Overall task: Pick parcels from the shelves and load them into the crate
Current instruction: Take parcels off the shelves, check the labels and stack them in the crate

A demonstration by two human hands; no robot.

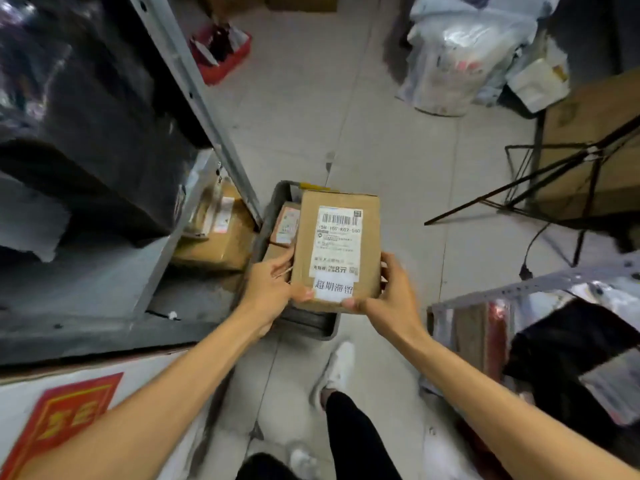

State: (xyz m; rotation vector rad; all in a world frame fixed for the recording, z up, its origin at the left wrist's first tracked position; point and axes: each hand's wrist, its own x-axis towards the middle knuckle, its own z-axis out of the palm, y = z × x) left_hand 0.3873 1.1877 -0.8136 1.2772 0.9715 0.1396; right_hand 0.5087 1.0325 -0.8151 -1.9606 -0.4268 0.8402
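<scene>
Left hand (272, 289) and right hand (391, 289) clasp the near end of a cardboard parcel (337, 244), thumbs on top, held above the grey crate (311, 329). Crate holds at least one labelled box (285, 225). Judged part-loaded: this parcel not yet set down, and another box (221, 237) sits on the shelf (202, 105).

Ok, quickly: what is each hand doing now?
Left hand: holding the cardboard parcel by its left edge.
Right hand: holding the same parcel by its right edge.
</scene>
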